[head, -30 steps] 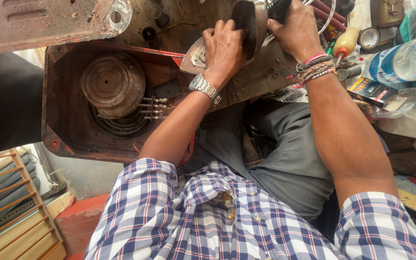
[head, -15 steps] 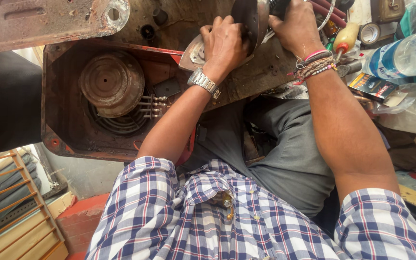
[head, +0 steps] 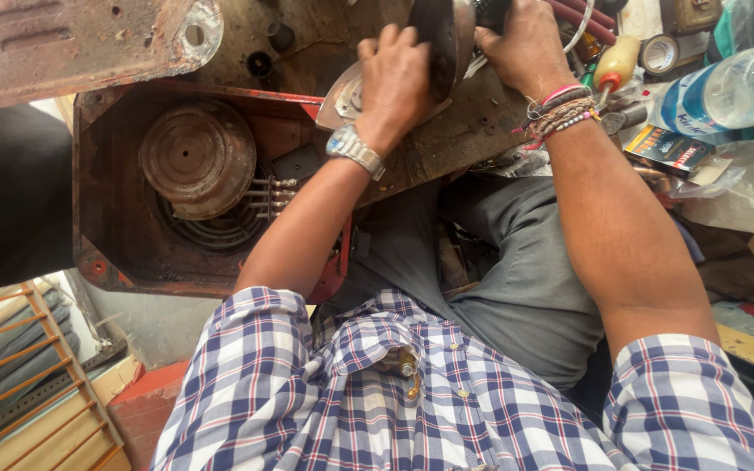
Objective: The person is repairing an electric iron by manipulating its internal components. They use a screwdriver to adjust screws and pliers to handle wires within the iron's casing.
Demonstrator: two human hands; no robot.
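The left hand (head: 394,83) presses down, fingers curled, on a flat silvery metal piece (head: 342,96) lying on the rusty machine casing (head: 133,35), while the right hand (head: 521,48) grips the dark body of a power tool (head: 442,39) whose guard sits between both hands. Below the casing a round rusted drum (head: 195,157) sits inside an open red housing (head: 98,253). A plastic water bottle (head: 726,87) lies well to the right among clutter.

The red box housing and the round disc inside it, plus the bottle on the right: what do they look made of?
The red box-shaped housing looks like painted steel; its paint is worn and rust-brown patches show. The round ribbed disc inside looks like bare metal, dull and rusty. The clear bottle with the blue label looks like thin plastic, since it is see-through and glossy.
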